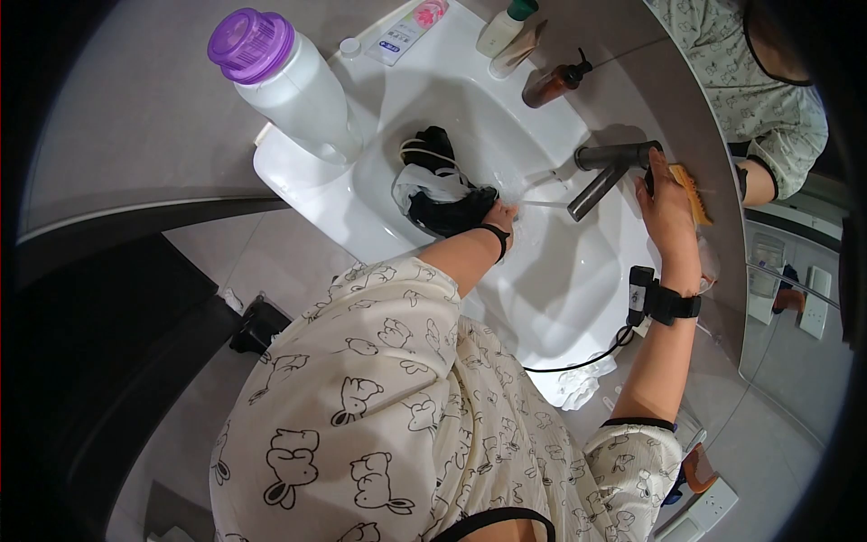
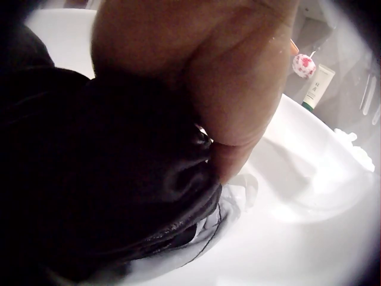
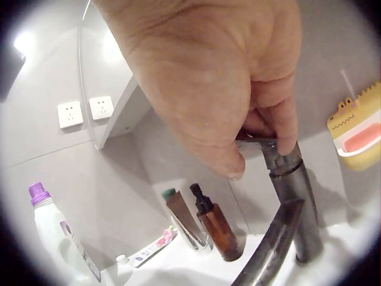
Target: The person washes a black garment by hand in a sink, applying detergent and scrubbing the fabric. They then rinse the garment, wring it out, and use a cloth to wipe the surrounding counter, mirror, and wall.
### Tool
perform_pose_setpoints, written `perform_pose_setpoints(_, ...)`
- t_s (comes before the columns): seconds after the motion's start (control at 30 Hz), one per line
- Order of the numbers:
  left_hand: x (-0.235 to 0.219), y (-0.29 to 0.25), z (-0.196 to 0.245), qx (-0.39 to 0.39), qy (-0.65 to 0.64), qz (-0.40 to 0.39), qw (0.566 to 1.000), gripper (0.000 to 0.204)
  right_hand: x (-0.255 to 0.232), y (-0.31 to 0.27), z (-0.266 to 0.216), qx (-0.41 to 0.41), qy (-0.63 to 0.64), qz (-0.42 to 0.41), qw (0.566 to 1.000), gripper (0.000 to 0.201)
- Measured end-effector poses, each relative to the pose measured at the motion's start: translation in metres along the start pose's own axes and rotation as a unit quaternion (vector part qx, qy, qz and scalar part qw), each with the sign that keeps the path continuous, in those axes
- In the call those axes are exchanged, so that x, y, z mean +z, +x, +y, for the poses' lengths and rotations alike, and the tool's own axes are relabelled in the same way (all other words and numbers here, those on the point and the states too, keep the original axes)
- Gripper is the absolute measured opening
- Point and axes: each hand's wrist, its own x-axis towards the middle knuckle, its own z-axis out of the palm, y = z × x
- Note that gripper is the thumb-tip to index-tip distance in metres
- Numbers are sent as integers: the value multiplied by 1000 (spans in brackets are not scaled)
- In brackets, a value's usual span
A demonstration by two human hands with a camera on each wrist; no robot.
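Observation:
A black and white cloth [image 1: 442, 194] lies bunched in the white sink [image 1: 596, 262]. My left hand [image 1: 502, 221] grips its edge; in the left wrist view the hand [image 2: 202, 77] presses against dark, wet-looking fabric [image 2: 119, 179], its fingertips hidden. A thin stream of water runs from the dark grey faucet [image 1: 601, 190] toward the cloth and left hand. My right hand [image 1: 666, 212] is at the faucet's handle end. Seen from the right wrist, thumb and fingers of that hand [image 3: 220, 89] pinch the handle [image 3: 256, 142] on top of the faucet [image 3: 292, 196].
A large white bottle with a purple cap [image 1: 302, 99] stands on the sink's left edge. A tube [image 1: 408, 32], a green-capped bottle [image 1: 506, 29] and a brown pump bottle [image 1: 554, 83] line the back. A yellow holder [image 3: 360, 131] hangs on the wall beside the faucet.

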Motion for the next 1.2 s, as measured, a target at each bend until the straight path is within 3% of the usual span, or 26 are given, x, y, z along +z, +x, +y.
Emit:
perform_pose_setpoints(0.07,1,0,0,-14,-59,9,998,63,0,0,1,-2,0,1,1000,48)
perform_pose_setpoints(0.43,-19,-20,5,-10,-11,-10,1000,59,-5,3,1,-4,20,-8,1000,48)
perform_pose_setpoints(0.6,15,12,-3,0,-1,13,1000,59,-8,2,-3,-3,15,-9,1000,48)
perform_pose_setpoints(0.67,26,22,-6,-25,-129,48,990,60,-6,2,-1,2,18,-10,1000,48)
perform_pose_setpoints(0.73,23,20,-6,-21,-111,38,993,60,-3,2,2,-24,16,28,999,43)
perform_pose_setpoints(0.9,-3,-3,0,-1,-8,2,1000,62,-6,1,0,-17,13,21,1000,43)
perform_pose_setpoints(1.1,3,2,-2,-4,-47,4,999,59,-4,2,0,-7,12,12,1000,44)
perform_pose_setpoints(1.17,22,20,-8,-17,-176,38,984,58,-2,2,-1,1,10,9,1000,46)
perform_pose_setpoints(1.2,11,9,-5,-17,-176,38,984,58,0,1,-5,11,1,19,1000,47)
